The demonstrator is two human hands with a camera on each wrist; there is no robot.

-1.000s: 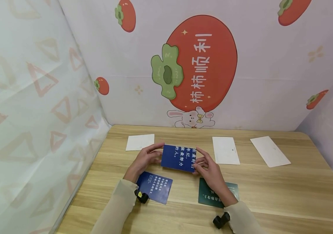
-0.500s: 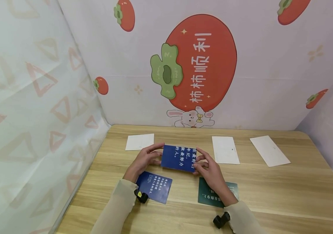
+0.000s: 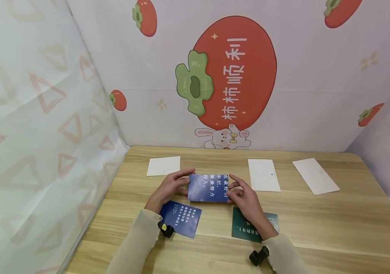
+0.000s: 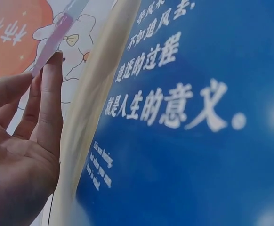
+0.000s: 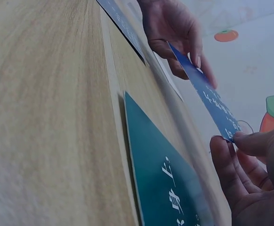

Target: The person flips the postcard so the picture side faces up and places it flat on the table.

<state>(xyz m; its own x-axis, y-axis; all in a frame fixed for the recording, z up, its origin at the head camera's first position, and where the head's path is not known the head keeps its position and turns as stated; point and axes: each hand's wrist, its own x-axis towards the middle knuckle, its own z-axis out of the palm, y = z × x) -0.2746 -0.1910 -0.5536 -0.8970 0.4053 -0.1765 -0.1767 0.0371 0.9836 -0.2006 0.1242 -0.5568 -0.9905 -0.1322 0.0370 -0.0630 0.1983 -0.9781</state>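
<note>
Both hands hold one blue card with white Chinese text (image 3: 208, 187) just above the wooden table (image 3: 318, 224). My left hand (image 3: 171, 188) pinches the card's left edge. My right hand (image 3: 241, 195) pinches its right edge. In the right wrist view the blue card (image 5: 207, 101) hangs tilted between the left hand (image 5: 174, 33) and the right hand's fingers (image 5: 254, 155). A second blue card (image 3: 181, 219) lies flat under my left wrist and fills the left wrist view as blue card (image 4: 184, 122). A dark green card (image 3: 253, 226) lies under my right wrist.
Three white cards lie across the far part of the table: one at left (image 3: 163, 166), one at centre right (image 3: 263, 175), one at right (image 3: 315, 176). Printed fabric walls close in the table on the left, back and right.
The held blue card has tipped flatter, its near edge raised so its face catches glare. Both hands stay in nearly the same place.
</note>
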